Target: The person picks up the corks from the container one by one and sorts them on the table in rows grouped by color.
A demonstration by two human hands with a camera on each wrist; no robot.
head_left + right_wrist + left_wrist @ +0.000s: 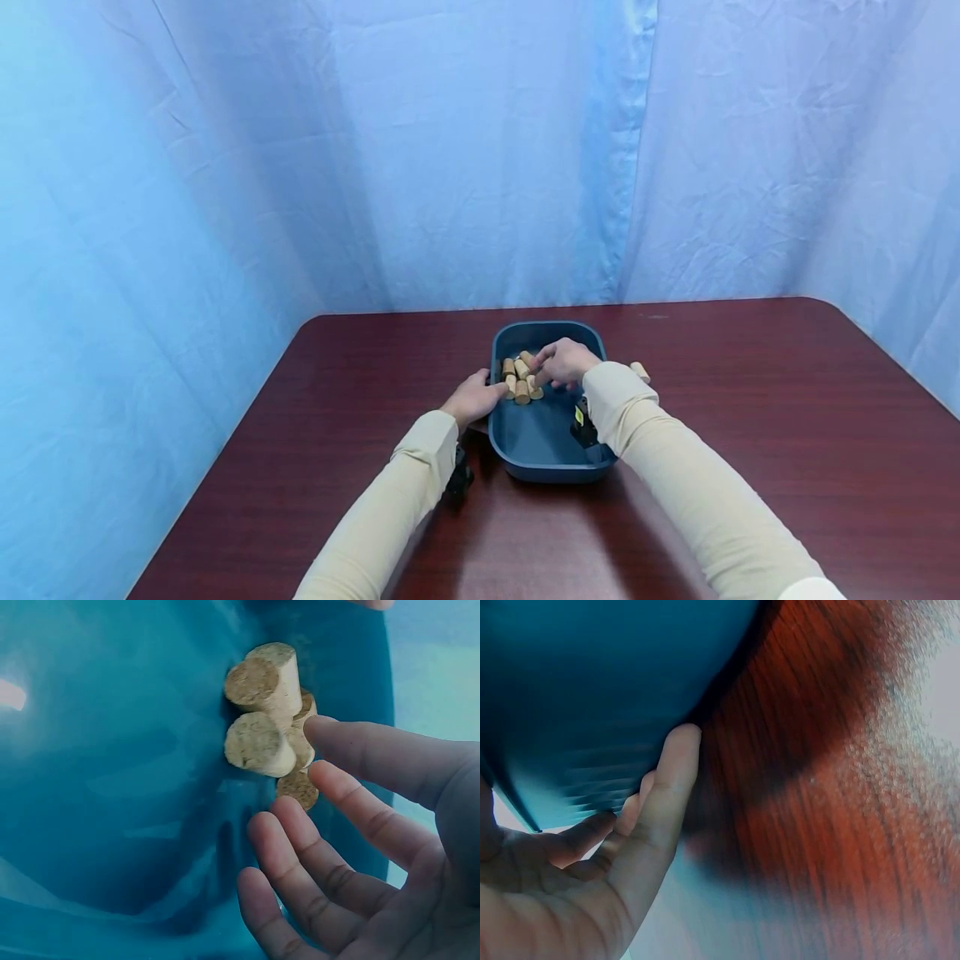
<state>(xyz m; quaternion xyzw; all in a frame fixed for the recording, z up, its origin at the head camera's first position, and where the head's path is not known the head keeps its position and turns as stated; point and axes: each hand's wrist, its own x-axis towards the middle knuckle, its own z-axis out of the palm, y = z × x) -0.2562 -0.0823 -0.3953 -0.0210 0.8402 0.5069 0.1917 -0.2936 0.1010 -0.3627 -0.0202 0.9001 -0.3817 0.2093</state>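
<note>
A blue plastic bin (pixel 536 442) stands on the table, with several corks (pixel 522 392) heaped inside against its left wall. At that wall my left hand (pixel 475 399) holds the bin, thumb over the rim and fingers along the outside; in the left wrist view the fingers of the left hand (pixel 641 840) lie against the outer wall near the tabletop. My right hand (pixel 567 363) is inside the bin by the corks. In the right wrist view the right hand (pixel 360 862) has spread fingers, its thumb and index beside the corks (pixel 259 742), nothing gripped; contact is unclear.
Another cork (pixel 640 372) lies on the dark wooden table (pixel 750 400), right of the bin beyond the right cuff. Black wrist devices (pixel 583 423) sit under both cuffs. Blue curtains (pixel 480 150) hang behind and beside the table.
</note>
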